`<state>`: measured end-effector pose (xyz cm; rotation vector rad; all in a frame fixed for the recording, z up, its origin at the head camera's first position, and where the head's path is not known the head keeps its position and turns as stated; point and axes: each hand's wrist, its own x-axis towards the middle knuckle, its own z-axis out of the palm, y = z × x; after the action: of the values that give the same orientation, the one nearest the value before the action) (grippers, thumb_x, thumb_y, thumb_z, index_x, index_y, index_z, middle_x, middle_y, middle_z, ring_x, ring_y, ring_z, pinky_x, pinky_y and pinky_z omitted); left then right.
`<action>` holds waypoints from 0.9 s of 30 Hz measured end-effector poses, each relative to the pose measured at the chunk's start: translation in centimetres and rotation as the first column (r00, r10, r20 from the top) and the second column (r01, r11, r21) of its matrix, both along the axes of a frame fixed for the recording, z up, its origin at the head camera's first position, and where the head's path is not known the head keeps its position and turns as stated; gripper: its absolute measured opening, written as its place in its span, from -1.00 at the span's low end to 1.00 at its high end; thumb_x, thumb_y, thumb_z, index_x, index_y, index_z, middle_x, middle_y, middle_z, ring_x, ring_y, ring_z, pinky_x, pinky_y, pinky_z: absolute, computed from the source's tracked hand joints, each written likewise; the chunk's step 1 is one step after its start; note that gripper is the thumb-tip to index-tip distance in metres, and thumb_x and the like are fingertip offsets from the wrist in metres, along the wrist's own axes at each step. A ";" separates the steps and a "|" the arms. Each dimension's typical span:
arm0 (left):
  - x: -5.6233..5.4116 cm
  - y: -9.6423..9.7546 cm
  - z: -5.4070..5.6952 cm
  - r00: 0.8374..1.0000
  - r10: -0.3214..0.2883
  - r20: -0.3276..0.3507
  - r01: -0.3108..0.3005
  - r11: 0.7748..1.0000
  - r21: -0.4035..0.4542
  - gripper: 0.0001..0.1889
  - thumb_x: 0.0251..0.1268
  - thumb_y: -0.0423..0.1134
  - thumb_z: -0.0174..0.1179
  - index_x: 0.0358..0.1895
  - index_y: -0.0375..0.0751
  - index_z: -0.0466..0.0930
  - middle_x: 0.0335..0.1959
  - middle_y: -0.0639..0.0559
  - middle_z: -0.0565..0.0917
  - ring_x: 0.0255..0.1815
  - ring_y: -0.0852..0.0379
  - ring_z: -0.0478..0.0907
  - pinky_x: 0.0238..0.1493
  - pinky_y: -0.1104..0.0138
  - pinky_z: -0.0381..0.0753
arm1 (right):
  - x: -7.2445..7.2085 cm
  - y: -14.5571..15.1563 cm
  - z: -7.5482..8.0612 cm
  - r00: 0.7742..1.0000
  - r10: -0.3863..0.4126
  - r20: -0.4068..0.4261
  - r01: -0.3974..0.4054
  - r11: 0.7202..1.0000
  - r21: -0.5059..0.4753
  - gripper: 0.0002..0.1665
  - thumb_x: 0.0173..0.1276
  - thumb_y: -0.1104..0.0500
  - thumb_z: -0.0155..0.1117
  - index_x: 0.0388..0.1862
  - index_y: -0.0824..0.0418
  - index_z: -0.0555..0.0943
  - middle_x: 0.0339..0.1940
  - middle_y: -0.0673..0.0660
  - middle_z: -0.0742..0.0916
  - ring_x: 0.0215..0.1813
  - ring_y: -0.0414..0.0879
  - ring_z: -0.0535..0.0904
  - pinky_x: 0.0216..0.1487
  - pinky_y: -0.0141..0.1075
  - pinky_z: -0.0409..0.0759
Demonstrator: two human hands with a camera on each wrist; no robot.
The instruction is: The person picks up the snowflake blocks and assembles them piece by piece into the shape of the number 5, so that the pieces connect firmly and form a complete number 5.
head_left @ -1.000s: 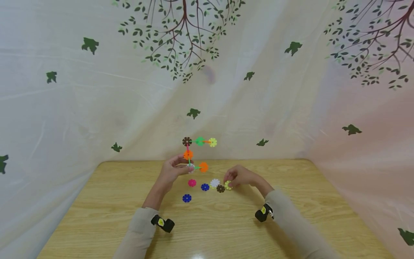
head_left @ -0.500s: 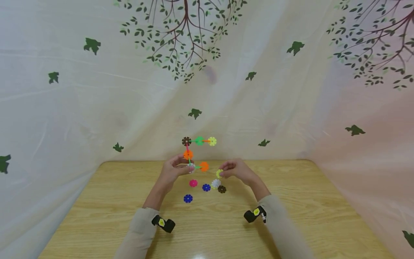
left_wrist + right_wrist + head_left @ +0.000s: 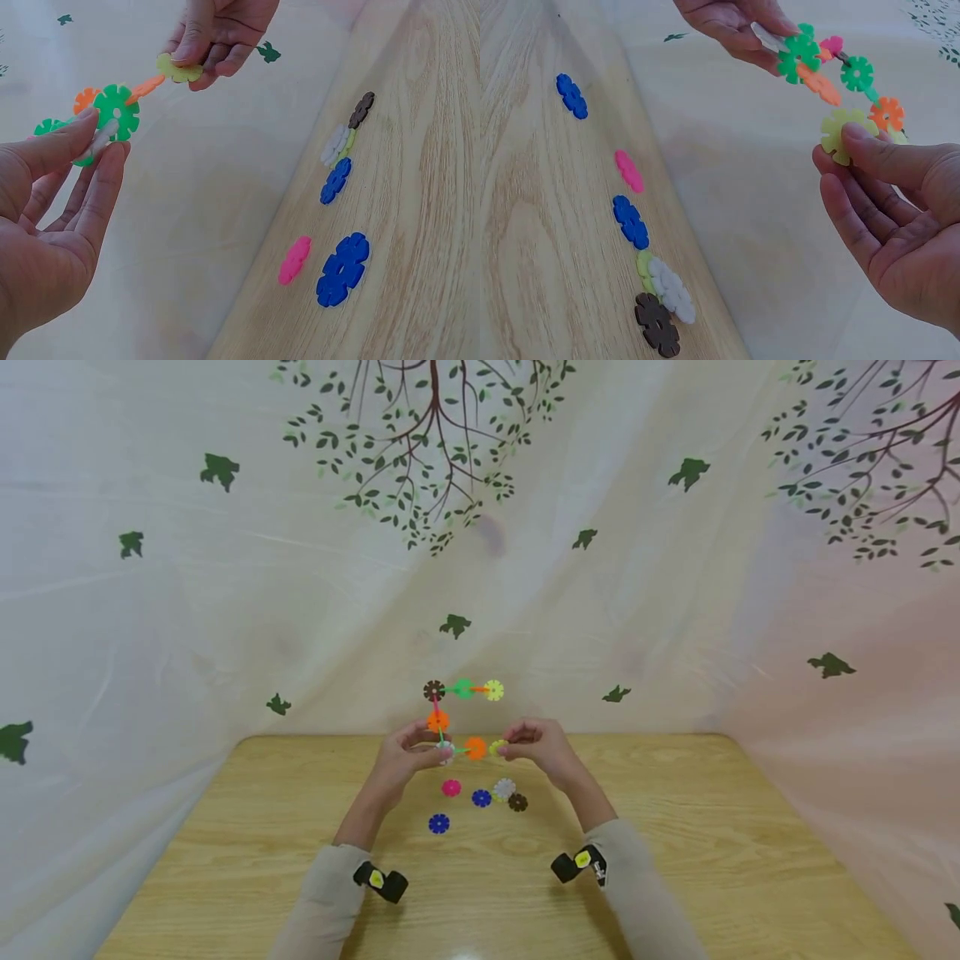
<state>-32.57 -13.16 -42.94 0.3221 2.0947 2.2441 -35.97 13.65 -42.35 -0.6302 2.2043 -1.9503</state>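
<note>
My left hand [image 3: 401, 758] pinches the white disc [image 3: 105, 138] at the lower corner of a chain of notched plastic snowflake discs, held up over the table's back part. The chain climbs through an orange disc [image 3: 438, 721] to a brown one [image 3: 434, 691], then runs right through green [image 3: 463, 688] to yellow [image 3: 493, 691]. From the white corner a green disc [image 3: 799, 58] leads to an orange end disc [image 3: 819, 84]. Between thumb and fingers my right hand [image 3: 546, 750] pinches a loose yellow disc [image 3: 847, 135], its edge right at that orange disc.
On the wooden table [image 3: 675, 827] lie a pink disc [image 3: 451, 787], two blue discs [image 3: 438, 823], a brown disc [image 3: 517, 802], and a white disc [image 3: 505, 788] overlapping a yellow one [image 3: 645, 271]. A printed cloth [image 3: 360, 635] hangs behind the table's back edge.
My right hand has lifted the yellow disc from beside the brown one on the table and brought it left and up to the chain's orange end. The left hand stays in place.
</note>
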 end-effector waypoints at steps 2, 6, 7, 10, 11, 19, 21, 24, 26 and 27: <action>0.0 0.1 0.0 1.000 0.001 0.003 -0.001 1.000 0.003 -0.58 0.26 -0.40 0.39 0.17 -0.27 0.56 0.15 -0.35 0.62 -0.13 0.13 0.76 0.06 0.18 0.75 | 0.1 -0.2 0.1 1.000 -0.008 -0.011 0.007 1.000 -0.020 -0.78 0.29 0.39 0.43 -0.16 0.51 0.62 -0.38 -0.05 0.79 -0.26 -0.04 0.75 -0.07 -0.26 0.76; -0.1 0.1 -0.1 1.000 -0.007 0.005 0.007 1.000 0.009 -0.55 0.26 -0.40 0.39 0.20 -0.29 0.54 0.17 -0.38 0.61 -0.12 0.13 0.75 0.06 0.18 0.75 | 0.2 -0.6 0.0 0.999 -0.015 -0.031 0.013 0.998 -0.054 -0.92 0.28 0.42 0.42 -0.27 0.36 0.67 -0.38 0.00 0.79 -0.30 -0.10 0.73 -0.11 -0.30 0.76; -0.1 0.1 -0.1 1.000 -0.008 0.006 0.007 1.000 0.011 -0.55 0.26 -0.40 0.39 0.21 -0.30 0.53 0.17 -0.39 0.60 -0.12 0.13 0.75 0.06 0.19 0.75 | 0.2 -0.7 0.0 0.999 -0.018 -0.034 0.016 0.998 -0.060 -0.92 0.28 0.42 0.42 -0.29 0.31 0.68 -0.37 0.02 0.79 -0.29 -0.09 0.74 -0.11 -0.29 0.76; -0.1 0.0 -0.2 1.000 -0.010 0.005 0.010 1.000 0.008 -0.53 0.27 -0.39 0.39 0.23 -0.32 0.52 0.15 -0.37 0.61 -0.11 0.14 0.75 0.06 0.20 0.75 | 0.4 -0.9 -0.1 0.999 -0.029 -0.039 0.026 0.997 -0.073 -0.84 0.29 0.42 0.41 -0.34 0.18 0.69 -0.37 0.02 0.78 -0.29 -0.09 0.74 -0.11 -0.27 0.77; -0.2 0.0 -0.3 1.000 -0.012 0.005 0.012 1.000 0.010 -0.53 0.27 -0.39 0.38 0.24 -0.32 0.50 0.16 -0.39 0.61 -0.11 0.14 0.75 0.09 0.16 0.74 | 0.4 -0.9 -0.1 0.999 -0.033 -0.040 0.030 0.997 -0.078 -0.84 0.29 0.43 0.41 -0.34 0.18 0.69 -0.37 0.01 0.78 -0.29 -0.08 0.74 -0.10 -0.26 0.77; -0.1 0.5 -0.4 0.998 -0.055 -0.021 0.056 0.996 0.071 -0.52 0.37 -0.47 0.26 0.31 -0.33 0.37 0.20 -0.50 0.59 -0.10 0.12 0.76 0.11 0.00 0.72 | 1.0 -1.5 0.0 0.996 -0.070 -0.052 0.061 0.986 -0.158 -0.80 0.27 0.47 0.39 -0.38 0.19 0.69 -0.37 0.02 0.77 -0.30 -0.17 0.71 -0.13 -0.34 0.76; -0.1 0.6 -0.3 0.997 -0.077 -0.028 0.080 0.992 0.096 -0.51 0.39 -0.49 0.23 0.32 -0.33 0.33 0.22 -0.56 0.55 -0.09 0.11 0.77 0.07 0.06 0.74 | 1.0 -1.6 0.0 0.995 -0.083 -0.060 0.071 0.981 -0.180 -0.81 0.27 0.48 0.39 -0.39 0.22 0.69 -0.36 0.05 0.78 -0.30 -0.17 0.71 -0.14 -0.36 0.76; 0.0 0.9 -0.2 0.995 -0.097 -0.012 0.098 0.988 0.122 -0.52 0.38 -0.51 0.22 0.31 -0.36 0.33 0.21 -0.51 0.58 -0.08 0.10 0.78 0.06 0.15 0.75 | 1.0 -1.7 0.0 0.993 -0.086 -0.082 0.068 0.977 -0.204 -0.90 0.27 0.51 0.37 -0.36 0.36 0.67 -0.35 0.04 0.79 -0.28 -0.18 0.72 -0.15 -0.36 0.76; 0.0 0.9 -0.2 0.994 -0.107 0.007 0.105 0.987 0.124 -0.52 0.39 -0.50 0.23 0.33 -0.37 0.35 0.18 -0.38 0.63 -0.07 0.12 0.77 0.09 0.18 0.74 | 1.1 -1.8 0.0 0.992 -0.080 -0.098 0.058 0.975 -0.213 -0.96 0.27 0.53 0.35 -0.33 0.48 0.65 -0.36 -0.01 0.81 -0.26 -0.19 0.74 -0.14 -0.36 0.76; 0.1 1.0 -0.2 0.993 -0.113 0.014 0.111 0.987 0.119 -0.51 0.39 -0.49 0.23 0.33 -0.39 0.37 0.16 -0.30 0.66 -0.05 0.14 0.76 0.11 0.19 0.73 | 1.1 -1.9 0.0 0.992 -0.075 -0.104 0.051 0.975 -0.218 -0.96 0.27 0.54 0.34 -0.33 0.51 0.64 -0.36 -0.03 0.81 -0.25 -0.19 0.75 -0.14 -0.36 0.76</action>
<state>-32.51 -12.19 -43.13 0.4100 1.8873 2.3003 -34.86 11.79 -42.37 -0.7225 2.1160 -2.2600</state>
